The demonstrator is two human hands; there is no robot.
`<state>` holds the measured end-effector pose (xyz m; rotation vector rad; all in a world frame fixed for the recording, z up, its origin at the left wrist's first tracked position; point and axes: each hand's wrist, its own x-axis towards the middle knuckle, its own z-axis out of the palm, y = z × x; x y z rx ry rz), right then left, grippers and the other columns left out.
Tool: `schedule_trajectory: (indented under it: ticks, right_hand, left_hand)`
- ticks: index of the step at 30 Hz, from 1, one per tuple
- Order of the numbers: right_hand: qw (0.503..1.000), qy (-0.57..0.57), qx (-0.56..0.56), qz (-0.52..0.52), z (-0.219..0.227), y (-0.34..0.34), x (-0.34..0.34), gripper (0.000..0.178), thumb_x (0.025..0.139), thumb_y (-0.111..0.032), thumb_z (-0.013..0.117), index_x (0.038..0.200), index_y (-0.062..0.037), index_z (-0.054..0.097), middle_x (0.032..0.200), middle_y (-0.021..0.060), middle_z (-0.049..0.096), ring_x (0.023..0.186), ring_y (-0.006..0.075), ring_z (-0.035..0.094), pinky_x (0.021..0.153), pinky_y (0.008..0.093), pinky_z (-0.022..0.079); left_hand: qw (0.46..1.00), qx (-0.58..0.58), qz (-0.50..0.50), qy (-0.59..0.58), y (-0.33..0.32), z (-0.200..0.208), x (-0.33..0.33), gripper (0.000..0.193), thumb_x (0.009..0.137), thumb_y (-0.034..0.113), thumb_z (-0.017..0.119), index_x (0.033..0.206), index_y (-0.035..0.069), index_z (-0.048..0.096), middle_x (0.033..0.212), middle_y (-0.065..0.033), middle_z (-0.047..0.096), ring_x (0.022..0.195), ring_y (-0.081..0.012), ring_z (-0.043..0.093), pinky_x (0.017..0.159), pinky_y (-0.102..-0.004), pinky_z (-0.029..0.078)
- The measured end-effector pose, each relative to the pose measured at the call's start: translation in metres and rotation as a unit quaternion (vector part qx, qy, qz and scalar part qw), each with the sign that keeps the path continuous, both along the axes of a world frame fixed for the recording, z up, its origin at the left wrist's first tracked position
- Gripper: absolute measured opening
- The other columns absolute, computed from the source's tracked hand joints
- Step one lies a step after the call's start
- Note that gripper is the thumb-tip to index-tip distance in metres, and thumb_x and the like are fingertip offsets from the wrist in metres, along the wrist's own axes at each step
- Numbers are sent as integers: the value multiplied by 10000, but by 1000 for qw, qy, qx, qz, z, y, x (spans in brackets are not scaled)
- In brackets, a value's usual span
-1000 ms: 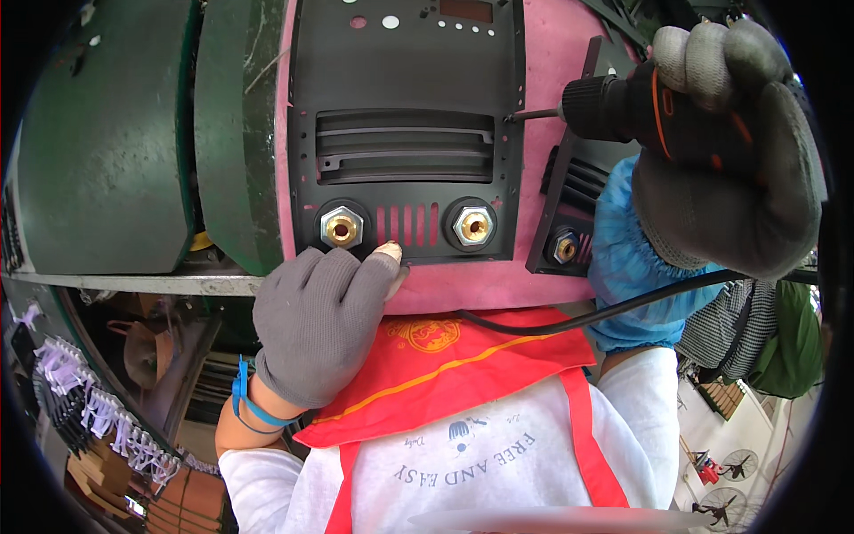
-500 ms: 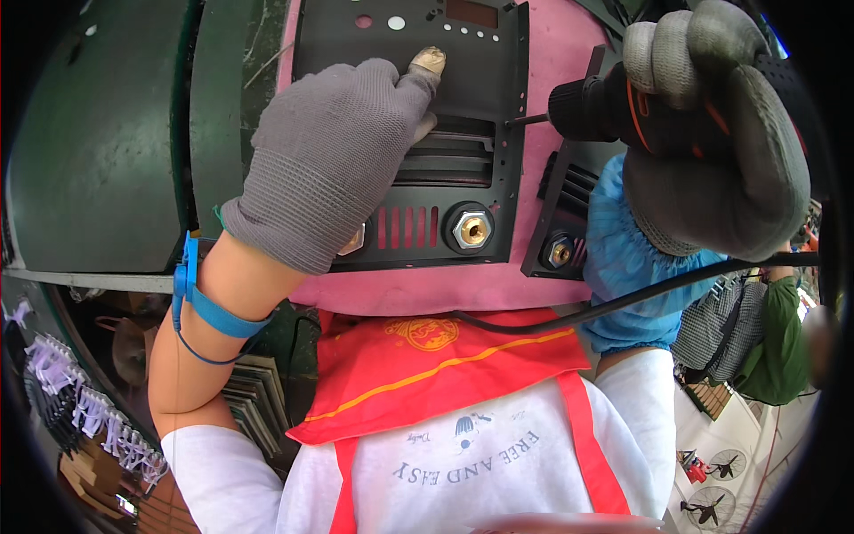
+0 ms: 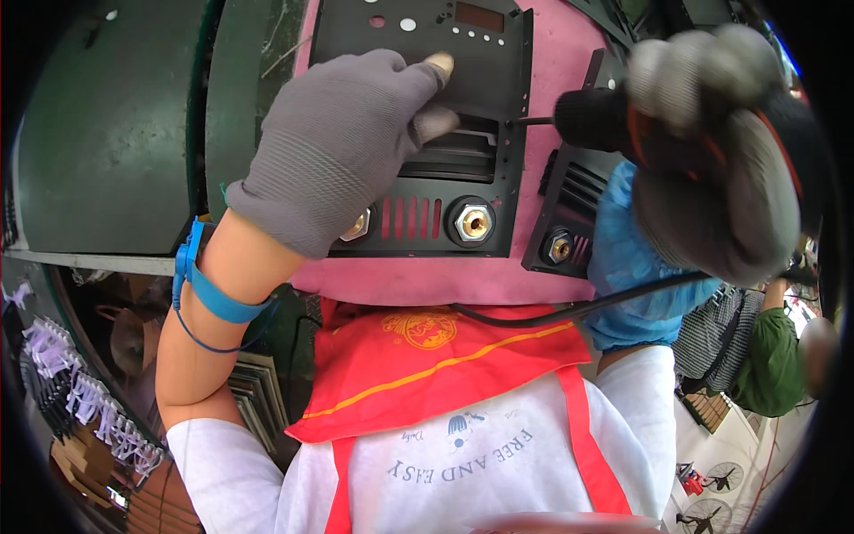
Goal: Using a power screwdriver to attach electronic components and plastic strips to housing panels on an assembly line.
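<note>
A black metal front panel [image 3: 365, 80] with round holes, a louvred vent [image 3: 458, 153] and brass-centred hex-nut sockets [image 3: 471, 222] lies before me. My left hand [image 3: 338, 133], in a grey knit glove, rests over its left part. Its thumb and a finger are spread apart beside the vent; the other fingers are hidden below the palm. My right hand [image 3: 712, 151], gloved too and a little blurred, grips a black and orange power screwdriver [image 3: 592, 120]. The driver's thin bit points left, its tip at the panel's right edge strip. Whether a screw sits there is too small to tell.
A pink mat [image 3: 427, 283] lies under the panel. A second black panel [image 3: 569, 214] lies to the right. A black cable [image 3: 569, 311] crosses my red apron [image 3: 445, 365]. Dark green sheets [image 3: 116, 133] stand at left. A person in a green sleeve [image 3: 767, 365] is at far right.
My left hand's finger has lifted and extended away from the thumb. The panel sits slightly higher in view. The screwdriver stays at the panel's right edge, with my right hand tilted a little lower.
</note>
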<state>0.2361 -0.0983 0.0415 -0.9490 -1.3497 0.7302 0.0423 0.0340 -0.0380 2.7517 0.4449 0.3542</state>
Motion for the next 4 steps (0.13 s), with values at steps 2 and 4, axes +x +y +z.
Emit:
schedule_trajectory:
  ticks: [2, 4]
  right_hand:
    - [996, -11, 7, -89, 9, -4, -4, 284, 843, -173, 500, 1062, 5, 535, 834, 48, 480, 716, 113, 414, 631, 327, 327]
    - [996, 62, 38, -57, 22, -6, 1, 219, 805, -177, 549, 983, -50, 534, 808, 7, 465, 703, 109, 398, 665, 305, 326]
  left_hand:
    - [938, -327, 46, -102, -1, 11, -6, 292, 959, 190, 563, 1198, 30, 621, 883, -31, 628, 718, -117, 559, 626, -290, 467]
    - [819, -556, 101, -96, -5, 25, -15, 321, 974, 170, 513, 1232, -4, 590, 928, -29, 613, 742, -86, 532, 628, -257, 452]
